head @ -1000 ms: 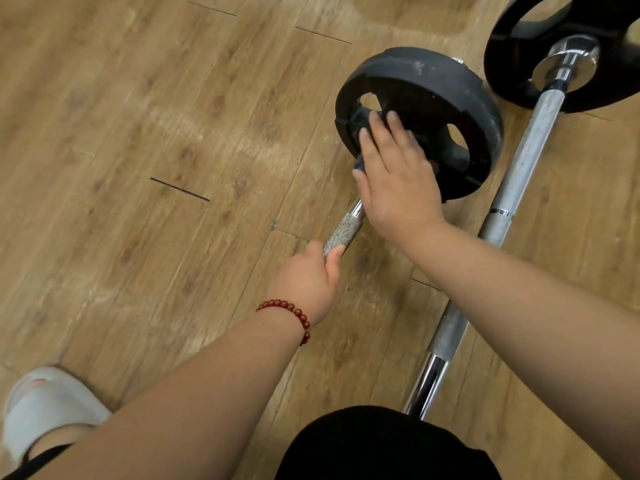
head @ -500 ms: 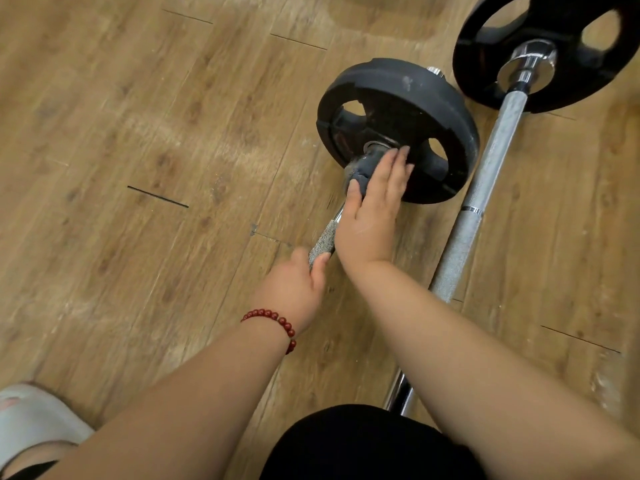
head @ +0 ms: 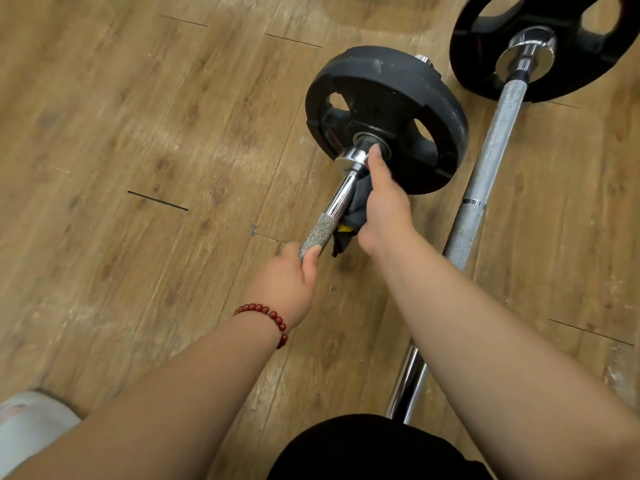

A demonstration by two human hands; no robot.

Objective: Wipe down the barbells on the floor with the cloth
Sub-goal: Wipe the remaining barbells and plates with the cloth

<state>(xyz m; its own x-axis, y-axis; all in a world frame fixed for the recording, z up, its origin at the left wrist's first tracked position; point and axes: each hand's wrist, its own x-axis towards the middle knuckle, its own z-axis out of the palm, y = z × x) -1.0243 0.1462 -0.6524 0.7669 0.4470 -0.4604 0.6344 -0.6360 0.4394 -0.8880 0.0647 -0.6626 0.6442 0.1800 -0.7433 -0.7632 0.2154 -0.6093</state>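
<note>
Looking down onto a wooden plank floor (head: 138,133) where two barbells lie side by side. Places are given from the black weight plate (head: 384,98) of the nearer barbell, which stands on edge above the centre of the view.

Far down and left of that plate, a white shoe (head: 27,427) is cut off by the frame's edge. Below and left of the plate, the left arm wears a red bead bracelet (head: 266,311) at the wrist. The left hand (head: 287,282) has its grip clamped round the knurled part of the nearer bar (head: 341,199). The stretch of bar towards the viewer is hidden inside the fist and beneath the arm. The bar rises to a chrome collar (head: 349,159) at the plate's hub.

Just below the plate, the right hand (head: 384,206) has its grip closed on a dark grey cloth (head: 356,209). The cloth is bunched against the bar's right side, between the collar and the knurling. The thumb reaches up to the collar. The fingers are out of sight behind the hand, and the palm covers most of the cloth. A small yellow patch shows on the cloth, too small to identify.

Right of the plate, just beside it, lies the second barbell (head: 491,143). Its far plate (head: 568,64) is cut off by the top right corner. Its lower end passes under the right forearm and behind black clothing (head: 363,448) at the bottom edge.
</note>
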